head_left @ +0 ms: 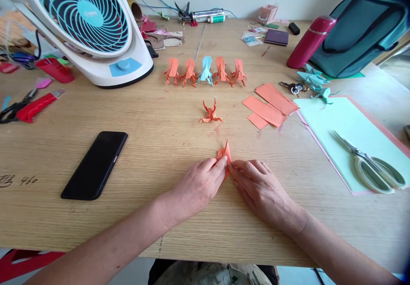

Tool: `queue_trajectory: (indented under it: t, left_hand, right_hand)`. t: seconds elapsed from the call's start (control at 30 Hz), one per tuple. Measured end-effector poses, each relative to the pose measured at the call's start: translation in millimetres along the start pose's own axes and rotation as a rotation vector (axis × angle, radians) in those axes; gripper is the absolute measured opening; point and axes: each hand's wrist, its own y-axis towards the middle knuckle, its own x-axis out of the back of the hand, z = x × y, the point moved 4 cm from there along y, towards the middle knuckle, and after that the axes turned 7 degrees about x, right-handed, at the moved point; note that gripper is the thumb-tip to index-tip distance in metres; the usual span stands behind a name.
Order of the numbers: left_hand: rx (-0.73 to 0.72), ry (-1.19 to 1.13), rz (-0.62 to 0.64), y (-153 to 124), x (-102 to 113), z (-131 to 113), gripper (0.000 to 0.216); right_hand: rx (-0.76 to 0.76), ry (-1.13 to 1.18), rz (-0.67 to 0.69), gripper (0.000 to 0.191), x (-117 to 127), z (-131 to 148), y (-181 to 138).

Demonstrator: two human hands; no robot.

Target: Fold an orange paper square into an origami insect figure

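My left hand (198,184) and my right hand (256,186) meet over a small folded orange paper piece (225,152) on the wooden table (153,118). Both hands pinch it with their fingertips pressed together; most of the paper is hidden under the fingers. Just beyond stands one finished orange paper crab (210,113). Farther back is a row of several folded paper figures (205,71), orange ones with one light blue in the middle.
A black phone (96,164) lies at left. A white and teal fan (86,24) stands at back left. Orange paper strips (269,104), a green sheet (349,131) with scissors (371,165), a red bottle (309,41) and a teal bag (361,28) are at right.
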Motion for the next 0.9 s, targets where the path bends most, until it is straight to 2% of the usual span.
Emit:
queue_trajectory:
  t: [0.2, 0.33, 0.47, 0.73, 0.9]
  left_hand:
    - [-0.032, 0.018, 0.053, 1, 1, 0, 0.049]
    - [0.045, -0.053, 0.059, 0, 4, 3, 0.052]
    - [0.072, -0.111, 0.085, 0, 4, 3, 0.045]
    - [0.102, -0.220, 0.075, 1, 3, 8, 0.042]
    - [0.100, -0.243, 0.079, 0, 2, 9, 0.042]
  right_hand:
    - [-0.006, 0.051, 0.004, 0.032, 0, -1, 1]
    - [-0.044, 0.133, -0.036, 0.042, 2, -3, -2]
    - [-0.081, 0.195, -0.056, 0.048, 3, -6, -2]
    - [-0.038, 0.056, 0.010, 0.036, -1, -14, 15]
    - [-0.055, -0.021, 0.085, 0.040, -5, -21, 18]
